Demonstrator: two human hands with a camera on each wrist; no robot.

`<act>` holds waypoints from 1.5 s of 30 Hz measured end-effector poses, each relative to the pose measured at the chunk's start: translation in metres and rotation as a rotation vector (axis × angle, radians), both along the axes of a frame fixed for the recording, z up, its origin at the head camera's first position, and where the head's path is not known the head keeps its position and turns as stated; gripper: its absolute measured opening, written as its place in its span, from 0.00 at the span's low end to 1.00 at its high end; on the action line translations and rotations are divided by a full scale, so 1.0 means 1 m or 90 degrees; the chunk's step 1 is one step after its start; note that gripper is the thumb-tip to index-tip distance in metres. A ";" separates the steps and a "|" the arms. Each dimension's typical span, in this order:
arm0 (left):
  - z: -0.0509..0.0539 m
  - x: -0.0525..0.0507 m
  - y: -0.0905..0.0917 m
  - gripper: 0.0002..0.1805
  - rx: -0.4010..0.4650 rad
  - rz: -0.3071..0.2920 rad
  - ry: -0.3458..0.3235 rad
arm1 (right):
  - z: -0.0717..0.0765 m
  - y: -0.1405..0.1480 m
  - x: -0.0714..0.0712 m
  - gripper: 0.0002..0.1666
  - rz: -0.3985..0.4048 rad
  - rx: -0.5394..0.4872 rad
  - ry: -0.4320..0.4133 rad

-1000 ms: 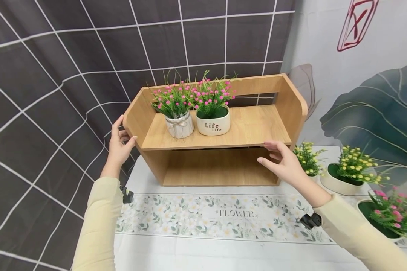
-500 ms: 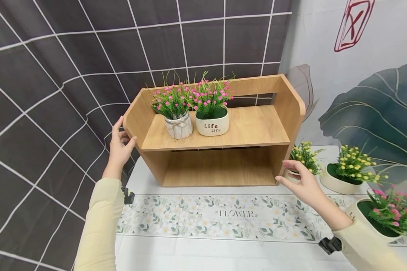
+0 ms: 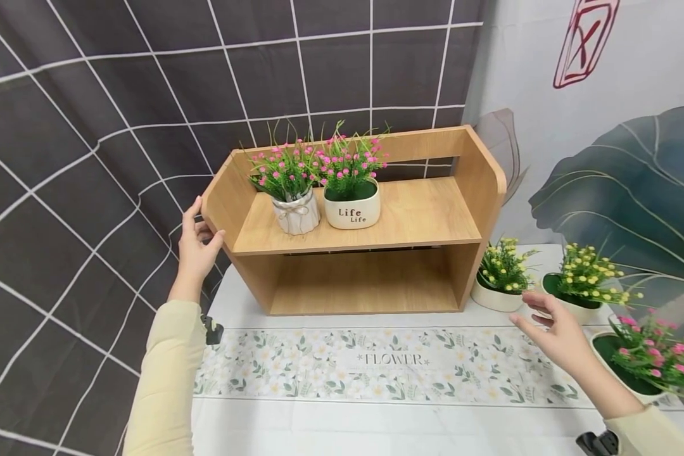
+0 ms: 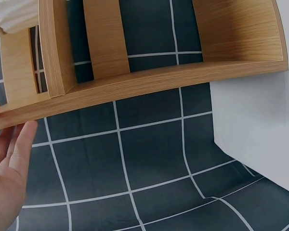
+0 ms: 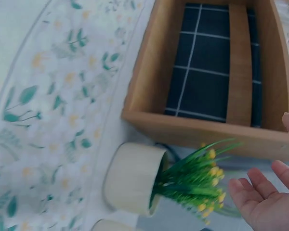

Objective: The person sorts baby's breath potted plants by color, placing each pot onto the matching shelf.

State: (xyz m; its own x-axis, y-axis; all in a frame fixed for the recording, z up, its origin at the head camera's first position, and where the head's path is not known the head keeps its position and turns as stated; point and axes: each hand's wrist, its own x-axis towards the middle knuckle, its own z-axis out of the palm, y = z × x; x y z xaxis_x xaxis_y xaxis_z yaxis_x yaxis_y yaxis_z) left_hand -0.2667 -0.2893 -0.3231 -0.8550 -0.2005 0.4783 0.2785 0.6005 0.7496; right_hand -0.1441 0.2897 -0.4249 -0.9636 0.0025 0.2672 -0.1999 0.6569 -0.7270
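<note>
In the head view, a two-tier wooden shelf (image 3: pixel 416 209) stands on the table. My left hand (image 3: pixel 196 250) holds its left side panel by the edge, the thumb on one side and the fingers behind in the left wrist view. On the upper board, a white ribbon-tied pot (image 3: pixel 297 214) of pink flowers stands beside an oval "Life" planter (image 3: pixel 351 212), also with pink flowers. My right hand (image 3: pixel 561 335) hangs in the air with loosely bent fingers, holding nothing. It is nearest to the yellow-flowered planters, one by the shelf (image 3: pixel 497 297) and another behind it to the right (image 3: pixel 581 310).
A planter with pink flowers (image 3: pixel 633 373) stands at the table's right end. A floral "FLOWER" runner (image 3: pixel 342 367) lies across the white tabletop (image 3: pixel 319 427) before the shelf. A dark gridded cloth (image 3: pixel 330 69) hangs behind and to the left.
My right hand has moved from the shelf's right front, down and rightward, toward the yellow-flowered planters. The left hand stays at the side panel. The view has shifted slightly.
</note>
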 end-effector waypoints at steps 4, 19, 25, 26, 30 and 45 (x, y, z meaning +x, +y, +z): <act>-0.001 0.000 0.000 0.39 0.004 -0.002 0.007 | -0.009 0.009 0.009 0.31 -0.020 0.010 -0.017; 0.001 0.004 -0.002 0.38 -0.002 0.017 0.021 | -0.049 0.034 0.042 0.33 -0.091 0.011 -0.124; 0.003 0.003 -0.001 0.38 -0.010 0.029 0.017 | -0.063 0.043 0.056 0.35 -0.133 0.001 -0.171; 0.003 0.003 -0.001 0.38 -0.013 0.029 0.017 | -0.065 0.044 0.058 0.36 -0.141 -0.005 -0.180; 0.001 0.003 0.000 0.37 -0.012 0.022 0.013 | -0.072 0.052 0.065 0.40 -0.172 -0.011 -0.237; 0.000 0.001 0.000 0.39 -0.020 0.013 0.002 | -0.097 0.085 0.084 0.46 -0.318 -0.022 -0.406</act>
